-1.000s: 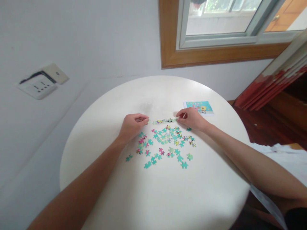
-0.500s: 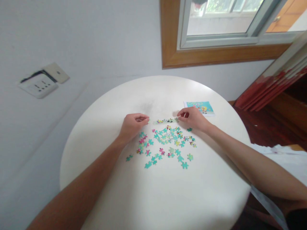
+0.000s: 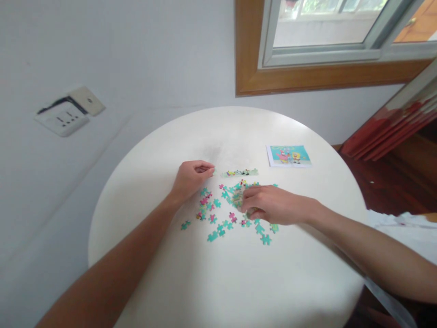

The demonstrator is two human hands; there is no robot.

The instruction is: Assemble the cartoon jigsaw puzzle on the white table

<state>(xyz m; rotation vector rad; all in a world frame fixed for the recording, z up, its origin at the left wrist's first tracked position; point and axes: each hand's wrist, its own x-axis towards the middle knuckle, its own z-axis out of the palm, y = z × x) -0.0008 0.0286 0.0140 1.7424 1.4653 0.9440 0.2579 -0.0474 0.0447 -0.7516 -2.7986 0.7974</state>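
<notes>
My left hand [image 3: 191, 180] rests on the table with thumb and fingertips pinched together. A small pale green puzzle piece shows faintly at the fingertips. Just right of it lies a joined strip of puzzle pieces [image 3: 241, 173], pale green with yellow, white and black parts. My right hand [image 3: 264, 202] is over the loose puzzle pieces [image 3: 227, 196], its fingers bent downward and the thumb a little apart from them. It covers part of the pile, and whatever its fingertips touch is hidden. The loose pieces are mostly turquoise, some pink or yellow.
A picture card [image 3: 290, 156] with cartoon figures lies at the back right of the round white table [image 3: 218, 282]. Wall sockets [image 3: 64, 117] are at left, a wood-framed window [image 3: 251, 82] behind, and a red and white curtain [image 3: 378, 132] at right.
My right hand has left the right end of the strip and come down toward me over the loose pieces. The picture card is now fully uncovered. My left hand keeps its place.
</notes>
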